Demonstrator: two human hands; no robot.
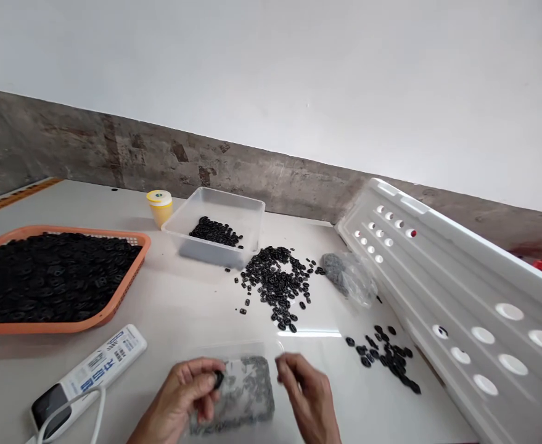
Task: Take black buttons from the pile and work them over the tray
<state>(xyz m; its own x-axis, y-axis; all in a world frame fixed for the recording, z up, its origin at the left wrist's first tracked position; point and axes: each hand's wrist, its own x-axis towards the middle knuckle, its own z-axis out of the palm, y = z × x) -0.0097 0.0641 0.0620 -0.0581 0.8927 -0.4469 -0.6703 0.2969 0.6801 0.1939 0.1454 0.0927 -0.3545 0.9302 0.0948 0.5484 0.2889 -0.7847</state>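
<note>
My left hand (pixel 187 391) pinches a small black oval piece (pixel 218 379) between thumb and fingertips. To its right, my right hand (pixel 305 388) is closed with thumb and forefinger pressed together; whatever is in that pinch is too small or blurred to make out. Between and below both hands lies a shallow clear container (pixel 247 394) with many small greyish bits in it. Beyond the hands, a heap of small black oval pieces (pixel 277 277) is spread on the white table (pixel 173 308). More black pieces (pixel 391 357) lie scattered to the right.
At left stands an orange basket (pixel 132 271) full of black pieces, with a white power strip (pixel 90 376) and its cable in front. A clear bin (pixel 247 216) holds black pieces beside a yellow cup (pixel 160 209). A plastic bag (pixel 349 277) lies near a leaning white perforated panel (pixel 465 290).
</note>
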